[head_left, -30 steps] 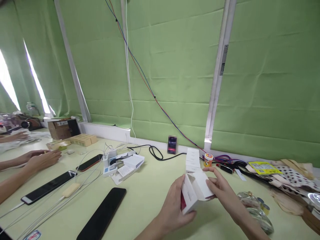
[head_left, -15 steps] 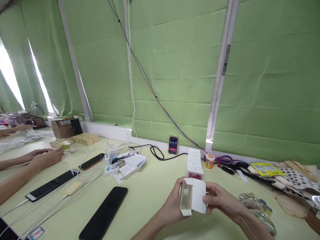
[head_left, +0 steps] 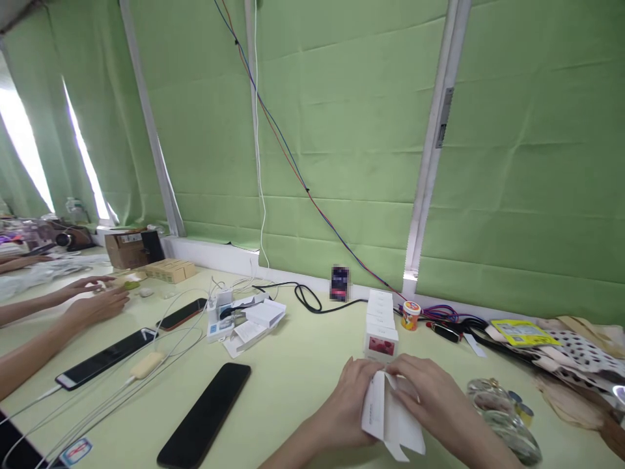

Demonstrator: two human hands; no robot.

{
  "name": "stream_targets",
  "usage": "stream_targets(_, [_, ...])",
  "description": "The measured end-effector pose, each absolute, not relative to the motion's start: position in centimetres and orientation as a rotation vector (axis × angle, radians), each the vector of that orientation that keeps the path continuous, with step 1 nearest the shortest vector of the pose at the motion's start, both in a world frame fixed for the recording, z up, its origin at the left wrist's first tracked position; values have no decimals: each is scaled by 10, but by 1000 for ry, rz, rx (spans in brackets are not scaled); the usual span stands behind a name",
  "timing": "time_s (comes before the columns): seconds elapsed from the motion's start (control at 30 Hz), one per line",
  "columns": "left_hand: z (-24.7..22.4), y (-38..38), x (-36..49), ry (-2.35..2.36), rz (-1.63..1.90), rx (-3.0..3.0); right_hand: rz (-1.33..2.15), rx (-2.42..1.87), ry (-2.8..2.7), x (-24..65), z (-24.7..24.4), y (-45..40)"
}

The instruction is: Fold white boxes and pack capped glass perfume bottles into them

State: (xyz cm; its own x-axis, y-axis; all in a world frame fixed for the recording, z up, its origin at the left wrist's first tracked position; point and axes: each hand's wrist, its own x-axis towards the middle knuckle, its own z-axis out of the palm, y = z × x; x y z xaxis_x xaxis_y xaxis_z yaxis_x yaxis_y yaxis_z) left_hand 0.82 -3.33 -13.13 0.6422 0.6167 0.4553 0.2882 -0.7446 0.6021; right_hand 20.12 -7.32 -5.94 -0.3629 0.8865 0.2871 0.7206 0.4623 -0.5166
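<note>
A small white carton (head_left: 374, 407) with loose flaps is held between my two hands low in the centre right. My left hand (head_left: 344, 404) grips its left side, fingers wrapped round the far edge. On the other side my right hand (head_left: 424, 391) has its fingers closed on the top and right part of the carton. An end flap hangs down toward me, and the far end is hidden by my fingers. Just beyond my hands, a row of white boxes (head_left: 381, 326) stands on the pale table, the nearest with a red picture.
Black phones (head_left: 205, 413) and white cables lie left, with opened white packaging (head_left: 256, 322) behind. Another person's hands (head_left: 97, 303) are at far left. To the right are an orange jar (head_left: 411, 315), glass bottles (head_left: 508, 417), a yellow packet (head_left: 525, 332) and spotted cloth (head_left: 583, 348).
The carton has been turned and tilted, so its open side no longer faces me. My right hand has moved over its top. The other person's hands have parted slightly.
</note>
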Motion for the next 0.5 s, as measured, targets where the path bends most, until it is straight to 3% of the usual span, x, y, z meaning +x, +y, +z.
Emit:
stream_targets(0.1, [-134, -30, 4, 617, 878, 2386, 433, -1369, -2158, 208, -64, -66])
stream_targets(0.33, [-142, -35, 0, 472, 945, 2649, 1225, -1174, -1835, 228, -77, -41])
stream_targets(0.5, [-138, -39, 1, 503, 816, 2890, 1386, -1120, -1817, 229, -83, -44])
